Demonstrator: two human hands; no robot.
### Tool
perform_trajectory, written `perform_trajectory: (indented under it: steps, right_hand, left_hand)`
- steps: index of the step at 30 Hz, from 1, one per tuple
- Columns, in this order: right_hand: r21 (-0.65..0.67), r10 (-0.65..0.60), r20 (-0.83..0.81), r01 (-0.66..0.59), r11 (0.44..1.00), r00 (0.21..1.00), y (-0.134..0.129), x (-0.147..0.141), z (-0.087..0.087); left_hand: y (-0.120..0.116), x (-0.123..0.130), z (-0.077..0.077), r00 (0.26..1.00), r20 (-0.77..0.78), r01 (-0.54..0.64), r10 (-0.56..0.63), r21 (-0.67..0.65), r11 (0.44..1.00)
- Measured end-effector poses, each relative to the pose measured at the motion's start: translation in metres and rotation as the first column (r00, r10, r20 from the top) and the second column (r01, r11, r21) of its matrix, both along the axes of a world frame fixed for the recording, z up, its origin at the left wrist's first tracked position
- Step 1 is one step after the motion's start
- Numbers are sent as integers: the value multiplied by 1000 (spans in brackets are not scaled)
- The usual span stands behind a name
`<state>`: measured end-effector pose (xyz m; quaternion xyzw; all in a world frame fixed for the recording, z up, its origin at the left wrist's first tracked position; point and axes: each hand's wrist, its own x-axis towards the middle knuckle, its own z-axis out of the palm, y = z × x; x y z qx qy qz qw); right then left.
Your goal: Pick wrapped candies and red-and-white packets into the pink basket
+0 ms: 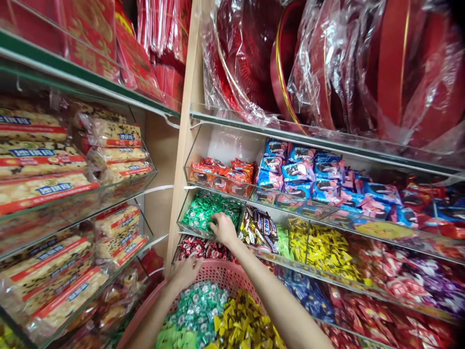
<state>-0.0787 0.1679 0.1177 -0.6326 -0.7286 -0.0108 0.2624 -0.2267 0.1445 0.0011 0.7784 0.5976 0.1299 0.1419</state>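
Observation:
My right hand (222,228) is at the front of a clear bin of green-wrapped candies (207,206), its fingers curled at the candies; whether any candy is between them is hidden. My left hand (186,271) rests over the rim of a pink perforated basket (238,276), below that bin; its fingers are partly blurred and what they touch is unclear. Inside the basket lie green-wrapped candies (203,305) on the left and yellow-wrapped candies (247,322) on the right.
Dark-red candies (199,247) fill a lower bin. Right of the green bin are brown bars (263,225) and yellow candies (323,242). Blue packets (298,169) sit above. Packaged pastries (47,189) line the left shelves. Wrapped red round items (283,63) stand on top.

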Motion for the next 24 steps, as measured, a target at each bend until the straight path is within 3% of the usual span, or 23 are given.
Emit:
perform_trajectory:
  steps: [6,10,20,24]
  right_hand:
    - [-161,-57,-16,53,985,998,13,-3,-5]
    - [-195,-60,-37,52,980,998,18,0,-6]
    - [-40,-134,-125,130,991,983,16,-1,5]
    - [57,-59,-286,78,995,956,15,4,15]
  left_hand:
    - [4,2,-2,1000,-3,-22,22,2,1000]
    - [6,2,-2,1000,-1,-21,21,9,1000]
    - [5,0,10,1000,-7,-13,13,14,1000]
    - [7,-2,11,1000,-1,0,0,9,1000]
